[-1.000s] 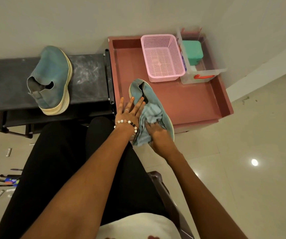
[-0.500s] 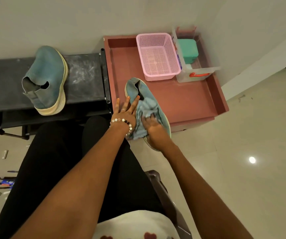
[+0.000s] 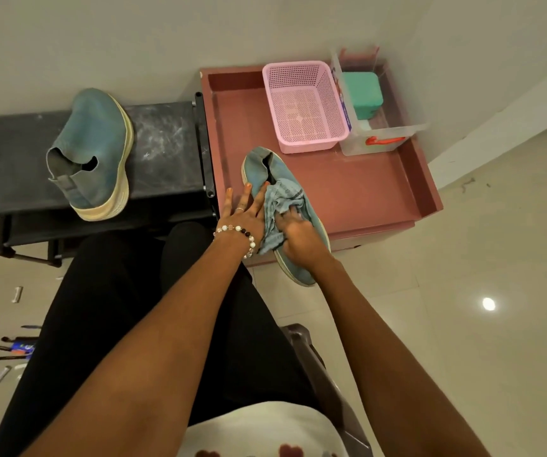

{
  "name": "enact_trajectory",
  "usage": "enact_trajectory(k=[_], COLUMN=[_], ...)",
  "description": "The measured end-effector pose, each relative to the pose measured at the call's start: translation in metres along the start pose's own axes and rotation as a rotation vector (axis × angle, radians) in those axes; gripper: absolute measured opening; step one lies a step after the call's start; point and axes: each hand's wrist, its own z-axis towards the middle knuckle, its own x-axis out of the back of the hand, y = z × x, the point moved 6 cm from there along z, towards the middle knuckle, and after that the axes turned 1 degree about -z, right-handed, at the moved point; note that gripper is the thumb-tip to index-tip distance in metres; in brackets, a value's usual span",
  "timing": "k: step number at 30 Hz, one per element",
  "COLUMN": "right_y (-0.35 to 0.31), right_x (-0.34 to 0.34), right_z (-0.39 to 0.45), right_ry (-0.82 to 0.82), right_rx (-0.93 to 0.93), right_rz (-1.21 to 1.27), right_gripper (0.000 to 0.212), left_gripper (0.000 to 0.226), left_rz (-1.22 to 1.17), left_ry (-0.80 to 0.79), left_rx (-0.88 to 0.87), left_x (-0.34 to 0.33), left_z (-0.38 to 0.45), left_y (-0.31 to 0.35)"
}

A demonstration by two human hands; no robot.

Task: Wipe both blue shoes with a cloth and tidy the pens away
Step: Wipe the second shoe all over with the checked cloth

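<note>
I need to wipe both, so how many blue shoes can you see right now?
2. One shoe lies on the black bench at left; the other shoe is on the pink tray, under the cloth.

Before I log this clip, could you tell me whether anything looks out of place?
Yes: pens lie scattered on the floor at lower left, not tidied away. The shoe being wiped overhangs the pink tray's front edge.

Two blue shoes: one [image 3: 95, 153] on the black bench [image 3: 8, 153], one [image 3: 262, 169] on the red tray [image 3: 364, 192]. One cloth [image 3: 278, 202]. One pink basket [image 3: 305, 107]. One clear box [image 3: 380, 133]. Several pens [image 3: 5, 347], uncountable.
</note>
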Motion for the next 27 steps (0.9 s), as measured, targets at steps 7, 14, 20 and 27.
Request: enact_trajectory(k=[7,14,20,27], right_y=[0.002,0.001,-0.001,0.0], right_x=[-0.015,-0.013,0.0,-0.005], right_z=[-0.051,-0.05,0.004,-0.069], right_ry=[0.034,-0.007,0.02,0.092], right_rx=[0.001,-0.024,-0.012,0.045], right_rz=[0.087,0.004,0.005,0.103], right_gripper=[0.066,0.059,0.057,0.059], left_gripper=[0.09,0.09,0.089,0.087], left_rz=[-0.027,-0.059,-0.024,-0.048], left_ry=[0.048,0.036,-0.03,0.038], left_rx=[0.035,0.025,0.02,0.025], left_x=[0.006,0.004,0.001,0.005], left_z=[-0.006,-0.006,0.0,-0.006], left_y=[0.001,0.001,-0.001,0.0])
